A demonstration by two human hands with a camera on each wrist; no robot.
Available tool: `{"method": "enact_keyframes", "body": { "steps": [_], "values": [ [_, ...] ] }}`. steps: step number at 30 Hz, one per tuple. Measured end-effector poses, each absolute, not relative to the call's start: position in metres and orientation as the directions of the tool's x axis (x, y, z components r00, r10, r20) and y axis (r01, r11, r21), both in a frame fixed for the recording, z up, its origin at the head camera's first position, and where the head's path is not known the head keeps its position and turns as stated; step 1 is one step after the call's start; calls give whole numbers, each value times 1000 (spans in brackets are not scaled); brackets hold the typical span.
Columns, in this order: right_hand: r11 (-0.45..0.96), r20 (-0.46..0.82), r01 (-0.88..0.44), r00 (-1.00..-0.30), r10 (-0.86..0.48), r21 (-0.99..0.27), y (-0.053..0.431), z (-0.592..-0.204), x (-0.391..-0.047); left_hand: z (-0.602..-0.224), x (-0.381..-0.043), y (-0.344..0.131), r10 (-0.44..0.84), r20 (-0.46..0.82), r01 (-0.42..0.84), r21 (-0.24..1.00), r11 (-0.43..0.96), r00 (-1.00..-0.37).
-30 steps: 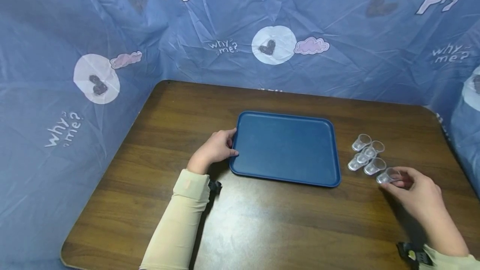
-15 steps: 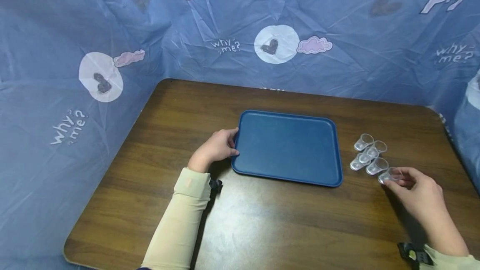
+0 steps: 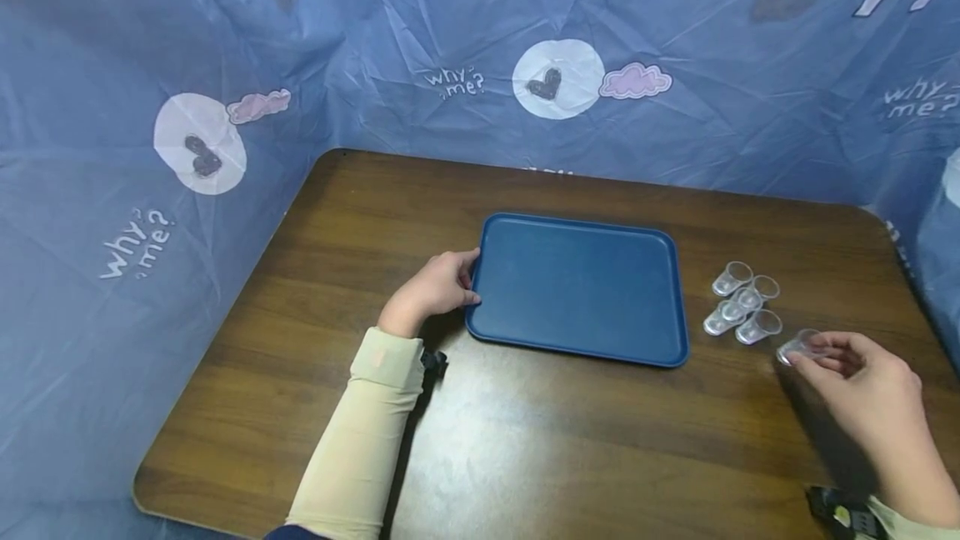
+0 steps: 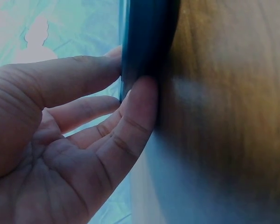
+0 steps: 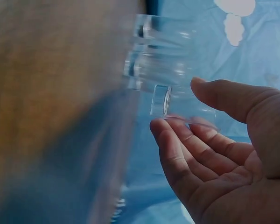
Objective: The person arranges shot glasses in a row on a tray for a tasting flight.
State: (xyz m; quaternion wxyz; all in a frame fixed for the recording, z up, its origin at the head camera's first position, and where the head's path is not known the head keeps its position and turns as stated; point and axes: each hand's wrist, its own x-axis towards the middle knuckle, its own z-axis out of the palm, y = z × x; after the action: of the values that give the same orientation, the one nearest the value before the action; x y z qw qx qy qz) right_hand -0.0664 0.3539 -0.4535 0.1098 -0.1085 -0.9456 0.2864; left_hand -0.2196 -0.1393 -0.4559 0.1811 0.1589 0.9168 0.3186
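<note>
On the table lies a blue rectangular tray [image 3: 577,290]. My left hand [image 3: 435,286] pinches its left rim, thumb on one face and fingers on the other, as the left wrist view shows the hand [image 4: 79,126] at the edge. On the right, my right hand [image 3: 870,382] holds a small clear shot glass [image 3: 797,347] between thumb and fingers. Seen from the right wrist, that glass [image 5: 184,102] is upright, its thick base a little off the tabletop. Several similar clear glasses [image 3: 759,327] stand in a tight cluster between the tray and this hand.
The brown wooden table [image 3: 570,448] has rounded corners. A blue printed cloth [image 3: 420,15] hangs behind it and along both sides. Each wrist wears a dark strapped device; the right one [image 3: 840,511] shows near the lower right corner.
My right hand has drawn the held glass to the right, widening the gap from the cluster. My left hand stays on the tray's rim. The head view has shifted slightly.
</note>
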Motion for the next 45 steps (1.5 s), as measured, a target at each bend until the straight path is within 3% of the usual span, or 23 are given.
{"method": "enact_keyframes", "body": {
  "steps": [12,26,35,45],
  "values": [
    [828,307,25,-922,236,-561,331,-420,-67,-454,-219,-138,404,-248,166,637,753,-881],
    [795,289,-153,-957,29,-588,271,-408,-91,-458,-218,-139,402,-240,167,641,749,-883],
    [734,168,-158,-984,-61,-660,223,-415,-120,-458,-216,-139,394,-242,149,656,740,-887],
    [670,149,-206,-978,-143,-713,178,-431,-148,-456,-218,-139,403,-235,157,664,731,-884]
  ]
}}
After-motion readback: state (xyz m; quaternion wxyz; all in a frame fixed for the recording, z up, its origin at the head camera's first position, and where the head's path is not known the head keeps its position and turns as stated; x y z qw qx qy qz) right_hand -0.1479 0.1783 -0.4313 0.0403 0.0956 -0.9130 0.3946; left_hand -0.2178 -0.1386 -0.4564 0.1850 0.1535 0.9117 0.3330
